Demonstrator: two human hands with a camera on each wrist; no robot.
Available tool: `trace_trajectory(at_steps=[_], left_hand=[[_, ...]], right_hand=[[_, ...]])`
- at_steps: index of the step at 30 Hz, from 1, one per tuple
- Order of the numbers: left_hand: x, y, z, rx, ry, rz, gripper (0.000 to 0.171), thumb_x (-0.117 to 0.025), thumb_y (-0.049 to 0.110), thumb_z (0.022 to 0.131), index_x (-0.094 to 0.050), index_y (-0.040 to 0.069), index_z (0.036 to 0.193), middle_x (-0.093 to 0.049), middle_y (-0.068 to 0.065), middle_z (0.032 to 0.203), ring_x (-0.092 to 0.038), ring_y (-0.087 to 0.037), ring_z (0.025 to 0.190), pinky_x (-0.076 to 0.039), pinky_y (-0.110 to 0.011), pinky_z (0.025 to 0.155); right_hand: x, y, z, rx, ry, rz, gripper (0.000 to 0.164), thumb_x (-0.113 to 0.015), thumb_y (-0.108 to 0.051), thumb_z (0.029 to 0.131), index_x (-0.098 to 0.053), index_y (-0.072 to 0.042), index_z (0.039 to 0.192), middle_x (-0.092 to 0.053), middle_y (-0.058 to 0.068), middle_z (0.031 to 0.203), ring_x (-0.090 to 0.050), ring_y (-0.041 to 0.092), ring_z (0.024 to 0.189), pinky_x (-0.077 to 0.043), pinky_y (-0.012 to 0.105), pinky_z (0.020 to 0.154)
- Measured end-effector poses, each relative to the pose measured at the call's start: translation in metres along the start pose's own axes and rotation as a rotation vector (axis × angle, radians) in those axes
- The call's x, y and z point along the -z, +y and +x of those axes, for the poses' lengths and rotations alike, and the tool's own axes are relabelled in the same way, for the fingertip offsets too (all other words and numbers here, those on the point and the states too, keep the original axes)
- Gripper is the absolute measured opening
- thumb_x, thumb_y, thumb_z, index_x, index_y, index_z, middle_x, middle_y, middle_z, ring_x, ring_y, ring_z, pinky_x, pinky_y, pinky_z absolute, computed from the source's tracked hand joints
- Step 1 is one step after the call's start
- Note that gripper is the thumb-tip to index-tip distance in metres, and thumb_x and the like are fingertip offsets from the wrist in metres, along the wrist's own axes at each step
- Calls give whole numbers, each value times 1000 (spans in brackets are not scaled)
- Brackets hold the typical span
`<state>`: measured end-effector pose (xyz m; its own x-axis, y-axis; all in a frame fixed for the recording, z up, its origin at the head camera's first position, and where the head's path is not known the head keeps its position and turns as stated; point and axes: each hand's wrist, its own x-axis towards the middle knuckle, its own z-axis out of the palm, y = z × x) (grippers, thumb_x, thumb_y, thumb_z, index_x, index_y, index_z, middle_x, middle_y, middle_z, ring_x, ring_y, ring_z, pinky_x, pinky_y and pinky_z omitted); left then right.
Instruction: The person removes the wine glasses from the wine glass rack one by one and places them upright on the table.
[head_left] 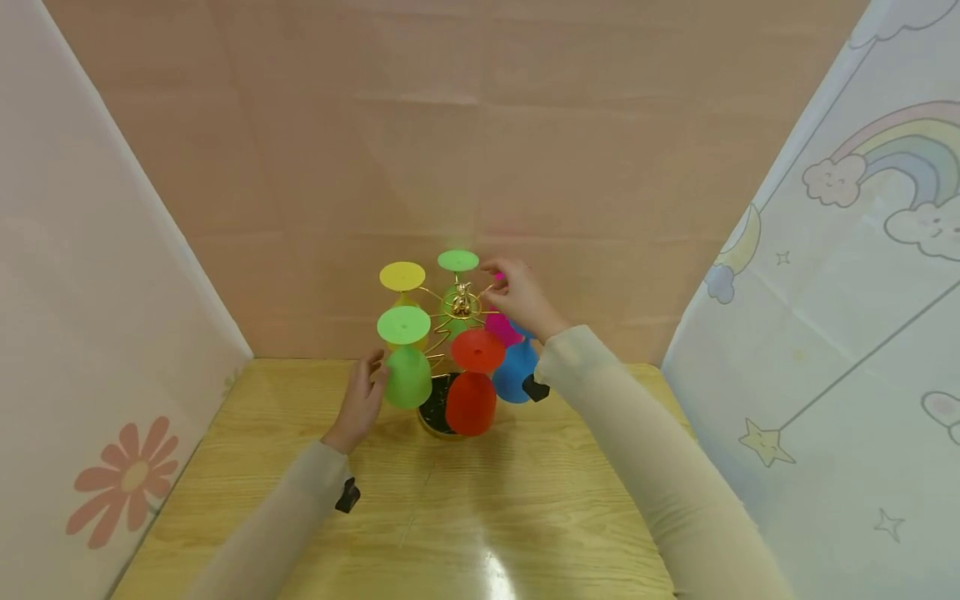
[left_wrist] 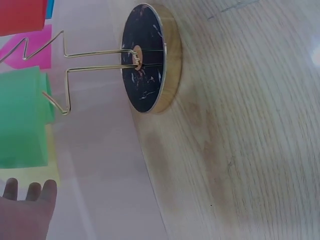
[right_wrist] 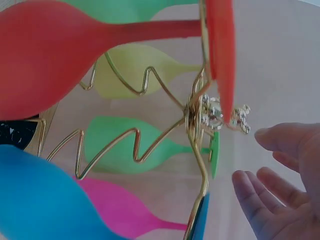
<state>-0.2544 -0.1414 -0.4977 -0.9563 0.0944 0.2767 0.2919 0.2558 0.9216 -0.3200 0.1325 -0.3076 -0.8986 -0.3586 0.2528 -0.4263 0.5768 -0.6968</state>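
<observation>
A gold wire rack (right_wrist: 79, 155) on a round black base (left_wrist: 142, 85) carries several coloured stemmed glasses, upside down with their feet at the top. A small gold figurine (head_left: 462, 300) stands at its centre. My left hand (head_left: 360, 404) is beside the front-left green glass (head_left: 408, 379), fingertips right at its side, holding nothing. Above the right rear of the rack is my right hand (head_left: 521, 296), thumb and fingers apart with nothing between them. It partly hides the magenta glass (head_left: 501, 329). The red glass (head_left: 471, 404) hangs in front, the blue glass (head_left: 513, 375) to its right.
A yellow glass (head_left: 402, 277) and another green glass (head_left: 458, 261) hang at the rack's back. The rack stands on a wooden table (head_left: 300, 433). A pinkish-brown backdrop (head_left: 360, 167) rises close behind, with printed white panels (head_left: 810, 333) on both sides.
</observation>
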Motion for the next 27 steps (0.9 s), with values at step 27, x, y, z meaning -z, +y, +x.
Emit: trace_trajectory(at_steps=[27], left_hand=[[-17, -5, 5, -20, 33, 109, 93, -81, 18, 87, -22, -2, 156, -30, -27, 150, -40, -43, 133, -39, -63, 107]], right_hand=[[-26, -8, 23, -74, -57, -30, 28, -65, -6, 99, -68, 2, 126, -68, 17, 121, -65, 32, 113, -55, 32, 91]])
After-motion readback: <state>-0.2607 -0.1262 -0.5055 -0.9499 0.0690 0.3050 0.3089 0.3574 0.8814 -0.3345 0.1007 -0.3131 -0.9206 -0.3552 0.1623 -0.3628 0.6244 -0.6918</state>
